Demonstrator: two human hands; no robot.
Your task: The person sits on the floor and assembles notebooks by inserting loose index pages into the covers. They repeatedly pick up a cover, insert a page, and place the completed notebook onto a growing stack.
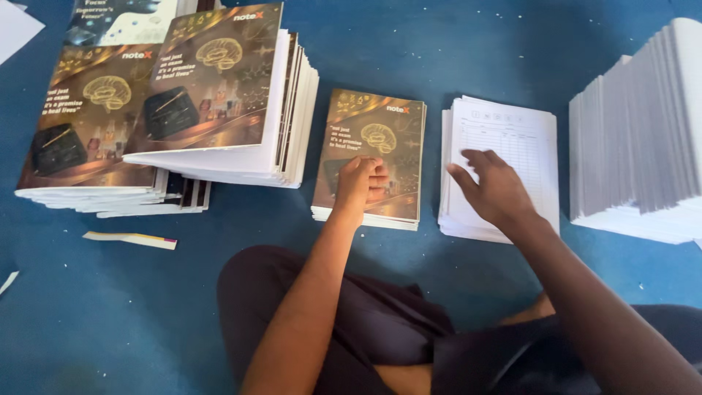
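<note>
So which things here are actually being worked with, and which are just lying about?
In use: left hand resting on the brown-covered booklet; right hand on the printed-form sheet stack.

Lying about: booklet piles, tall white paper stack, paper strip, blue floor.

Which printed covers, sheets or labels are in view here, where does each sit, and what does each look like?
Cover under left hand: single booklet, centre floor, rectangular, dark brown-gold with a brain picture.
Stacked booklets: upper left, same brown-gold covers, fanned piles.
Form sheets: pile under right hand, white, ruled table in grey.
White page stack: far right, plain edges.
Paper strip: left floor, white with a coloured end.
</note>
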